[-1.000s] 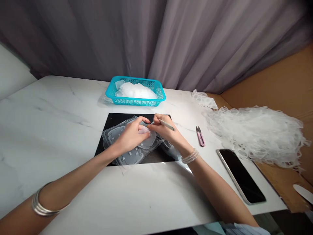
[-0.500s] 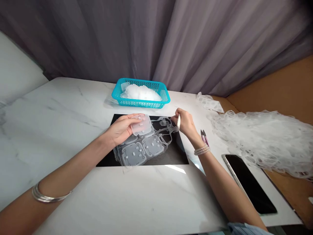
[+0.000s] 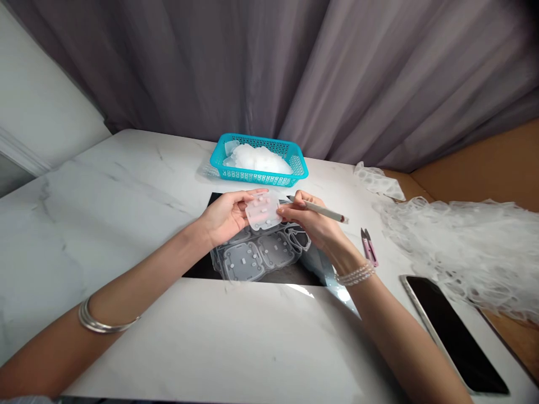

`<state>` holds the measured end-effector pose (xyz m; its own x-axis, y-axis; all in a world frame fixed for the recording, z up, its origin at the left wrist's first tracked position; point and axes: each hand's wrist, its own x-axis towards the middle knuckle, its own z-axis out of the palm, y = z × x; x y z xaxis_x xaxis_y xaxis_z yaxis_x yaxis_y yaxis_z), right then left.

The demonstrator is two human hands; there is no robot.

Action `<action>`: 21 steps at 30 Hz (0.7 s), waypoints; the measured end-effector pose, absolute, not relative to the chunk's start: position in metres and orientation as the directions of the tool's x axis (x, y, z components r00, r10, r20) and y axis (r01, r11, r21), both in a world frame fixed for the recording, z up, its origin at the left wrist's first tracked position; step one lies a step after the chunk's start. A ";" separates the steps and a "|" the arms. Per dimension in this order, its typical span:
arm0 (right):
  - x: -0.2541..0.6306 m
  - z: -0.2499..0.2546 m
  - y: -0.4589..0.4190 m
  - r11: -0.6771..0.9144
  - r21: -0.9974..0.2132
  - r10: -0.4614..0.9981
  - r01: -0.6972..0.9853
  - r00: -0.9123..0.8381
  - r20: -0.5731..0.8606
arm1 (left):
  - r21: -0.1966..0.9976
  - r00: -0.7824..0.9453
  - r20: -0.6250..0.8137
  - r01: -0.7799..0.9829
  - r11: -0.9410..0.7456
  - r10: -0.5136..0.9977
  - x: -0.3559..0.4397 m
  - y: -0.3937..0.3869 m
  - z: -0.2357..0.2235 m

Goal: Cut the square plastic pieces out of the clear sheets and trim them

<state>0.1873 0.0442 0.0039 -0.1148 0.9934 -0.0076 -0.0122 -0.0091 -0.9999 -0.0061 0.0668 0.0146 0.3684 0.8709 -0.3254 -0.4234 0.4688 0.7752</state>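
A small translucent silicone piece [image 3: 264,210] with raised nubs is pinched by its left side in my left hand [image 3: 227,219]. My right hand [image 3: 314,221] grips a slim, pale pen-shaped tool [image 3: 326,210] that has a dark pointed end. Its thumb and finger also touch the right edge of the piece. Below both hands lies a clear moulded sheet [image 3: 243,262] with more such pieces and loose, stringy edging at its right. The sheet rests on a black mat [image 3: 200,270], partly hidden by my hands.
Behind the mat stands a blue basket [image 3: 259,178] heaped with whitish pieces. Pink thread snips [image 3: 369,248] lie to the right, with a phone [image 3: 457,334] nearer the front. A big pile of translucent scraps [image 3: 467,255] spreads over cardboard [image 3: 484,163] at far right.
My left hand has lifted one piece off the sheet. My right hand first pulled away to the right with stringy edging, then came back to the piece's right edge. The view has shifted left.
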 end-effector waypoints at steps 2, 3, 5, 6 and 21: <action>0.190 0.005 0.044 0.000 -1.000 0.993 -0.028 -0.118 0.004 | 0.769 0.353 -0.339 -0.430 0.473 0.872 -0.007 0.067 0.017; 0.190 0.006 0.044 0.006 -0.999 0.993 -0.035 -0.120 0.010 | 0.767 0.347 -0.340 -0.436 0.471 0.874 -0.008 0.068 0.017; 0.191 0.007 0.044 0.019 -0.999 0.992 -0.046 -0.120 0.024 | 0.765 0.337 -0.333 -0.450 0.461 0.881 -0.009 0.069 0.016; 0.192 0.007 0.044 0.026 -0.998 0.993 -0.048 -0.118 0.032 | 0.764 0.334 -0.331 -0.455 0.458 0.883 -0.010 0.070 0.015; 0.169 0.016 0.029 0.341 -0.835 0.940 0.432 -0.156 0.303 | 0.706 0.516 -0.325 -0.425 0.566 0.792 -0.006 0.064 0.005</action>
<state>0.1692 0.0286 0.0158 -0.1559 0.9402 0.3030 0.4324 0.3407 -0.8348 -0.0057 0.0637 0.0047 0.5164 0.7924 -0.3248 -0.4250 0.5664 0.7061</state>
